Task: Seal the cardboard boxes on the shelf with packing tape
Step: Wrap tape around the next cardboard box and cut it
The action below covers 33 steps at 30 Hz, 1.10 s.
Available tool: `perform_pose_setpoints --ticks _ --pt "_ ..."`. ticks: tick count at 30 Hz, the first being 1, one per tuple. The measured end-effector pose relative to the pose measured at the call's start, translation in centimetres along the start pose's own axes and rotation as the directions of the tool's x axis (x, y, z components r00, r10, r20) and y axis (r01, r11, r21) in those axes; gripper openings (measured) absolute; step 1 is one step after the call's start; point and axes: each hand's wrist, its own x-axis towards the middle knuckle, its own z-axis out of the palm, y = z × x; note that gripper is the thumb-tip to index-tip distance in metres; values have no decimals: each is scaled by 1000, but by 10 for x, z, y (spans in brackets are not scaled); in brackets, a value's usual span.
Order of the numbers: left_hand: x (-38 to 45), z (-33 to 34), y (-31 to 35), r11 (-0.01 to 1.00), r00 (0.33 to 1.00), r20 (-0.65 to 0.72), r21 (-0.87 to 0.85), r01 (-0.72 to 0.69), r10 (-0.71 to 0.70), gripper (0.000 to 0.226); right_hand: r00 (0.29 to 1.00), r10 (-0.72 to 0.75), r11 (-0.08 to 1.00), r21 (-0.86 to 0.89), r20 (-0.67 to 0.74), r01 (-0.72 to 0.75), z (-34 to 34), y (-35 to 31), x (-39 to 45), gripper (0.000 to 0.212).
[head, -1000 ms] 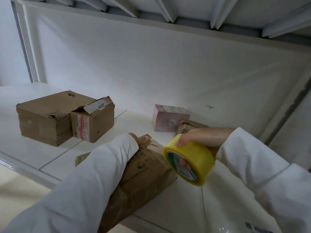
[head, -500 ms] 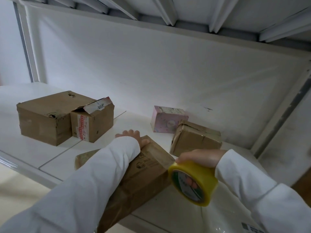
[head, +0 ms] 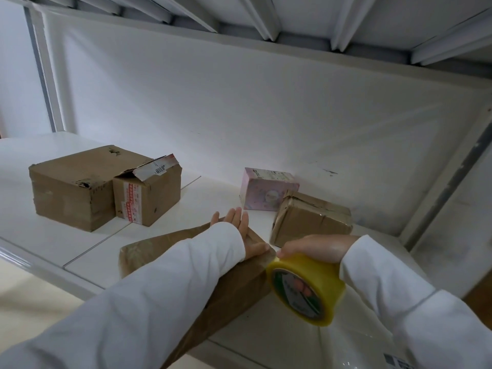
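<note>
The left hand (head: 241, 237) now lies flat, fingers straight, pressing the nearest box (head: 226, 278) at the shelf (head: 87, 251) front. The right hand (head: 316, 247), gripping the yellow tape roll (head: 306, 288), has dropped past the box's end, likely drawing tape across.

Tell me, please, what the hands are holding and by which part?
The right hand grips the yellow tape roll over its outer rim. The left hand lies flat on the nearest cardboard box, holding nothing.
</note>
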Motion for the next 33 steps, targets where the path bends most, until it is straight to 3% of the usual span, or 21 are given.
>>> perform_pose_setpoints --ticks 4,8,12,15,18,21,25,33 --pt "-4 6 16 999 999 10 -12 49 -49 95 989 -37 998 50 143 30 -3 -6 -1 33" --pt "-5 10 19 999 998 -34 -15 51 -52 92 995 10 996 87 103 -19 -7 0 -2 84" --pt "-2 7 18 995 998 -66 -95 -28 22 85 997 12 994 106 82 -21 -4 4 -6 60" --pt "6 4 7 971 987 -150 -223 -84 51 78 998 0 990 138 60 -8 -1 7 -5 59" --pt "19 1 -16 968 979 -189 -251 25 -74 70 999 9 990 139 40 -15 1 7 -7 60" --pt "21 -3 -25 924 960 -111 -319 210 -256 65 1000 11 994 110 20 -14 2 8 -6 58" --pt "18 -6 -20 934 956 -108 -268 236 -273 60 995 -4 996 92 102 -5 -2 4 -4 45" --pt "16 -1 -14 950 948 -154 -188 248 -278 57 996 29 980 195 81 -45 -4 9 -7 39"
